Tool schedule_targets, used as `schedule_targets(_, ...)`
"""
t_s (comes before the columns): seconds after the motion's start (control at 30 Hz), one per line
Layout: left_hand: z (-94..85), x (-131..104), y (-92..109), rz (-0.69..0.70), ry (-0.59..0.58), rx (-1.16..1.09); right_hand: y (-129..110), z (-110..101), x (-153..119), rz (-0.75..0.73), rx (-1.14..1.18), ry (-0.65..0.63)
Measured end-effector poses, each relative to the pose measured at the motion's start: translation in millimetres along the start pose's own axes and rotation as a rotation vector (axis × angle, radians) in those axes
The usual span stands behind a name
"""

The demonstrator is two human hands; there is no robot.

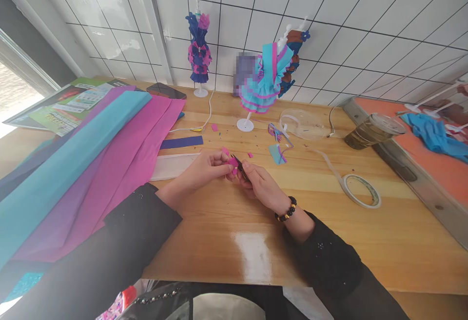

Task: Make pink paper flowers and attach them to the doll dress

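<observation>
Over the middle of the wooden table point(219, 242), my left hand point(206, 169) pinches a small piece of pink paper point(234, 163) between thumb and fingers. My right hand point(258, 181) is closed around dark scissors point(242, 168). Their blades point up and to the left, right at the pink paper. I cannot tell whether the blades are parted. Small pink scraps point(214, 127) lie on the table beyond the hands. A purple-blue paper strip point(182, 142) and a whitish strip point(173, 165) are left of my left hand.
Folded crepe paper sheets point(124, 139) cover the left side. Small stands bear a blue-and-pink dress point(200, 51) and a turquoise dress point(265, 86) by the tiled wall. A tape roll point(361, 190), a lidded cup point(375, 130) and an orange surface point(435, 159) are at right.
</observation>
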State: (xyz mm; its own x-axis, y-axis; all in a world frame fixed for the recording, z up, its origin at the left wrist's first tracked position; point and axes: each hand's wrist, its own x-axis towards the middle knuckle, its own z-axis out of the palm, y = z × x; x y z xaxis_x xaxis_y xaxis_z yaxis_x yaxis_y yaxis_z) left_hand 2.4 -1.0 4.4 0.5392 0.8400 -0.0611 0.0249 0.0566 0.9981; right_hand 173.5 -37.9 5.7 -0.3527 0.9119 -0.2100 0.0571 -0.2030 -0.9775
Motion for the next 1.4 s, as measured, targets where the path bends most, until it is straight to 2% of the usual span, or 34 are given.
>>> schedule_targets(0.5,0.5,0.3,-3.0,-0.035,-0.018,-0.039,-0.5,0.1,0.6,-0.068,-0.051,0.066)
schedule_targets(0.93,0.8,0.5,-4.5,-0.007,0.012,-0.046,-0.1,2.1,0.5,-0.040,-0.025,0.040)
schedule_targets(1.1,-5.2,1.1,-1.6,0.001,0.149,-0.020,-4.6,0.4,-0.7,0.035,-0.034,0.040)
schedule_targets(1.23,-10.2,1.7,0.4,0.014,0.265,0.057,-11.3,-8.4,-4.0,0.112,-0.166,-0.075)
schedule_targets(1.3,-10.6,1.4,2.0,0.014,0.280,0.083,-13.9,-13.9,-5.1,0.070,-0.247,-0.115)
schedule_targets(1.33,-10.0,0.9,2.8,0.015,0.272,0.093,-14.5,-16.3,-5.2,0.015,-0.267,-0.091)
schedule_targets(1.4,-7.5,-0.3,4.3,0.017,0.204,0.099,-14.4,-19.7,-4.6,-0.119,-0.257,0.056)
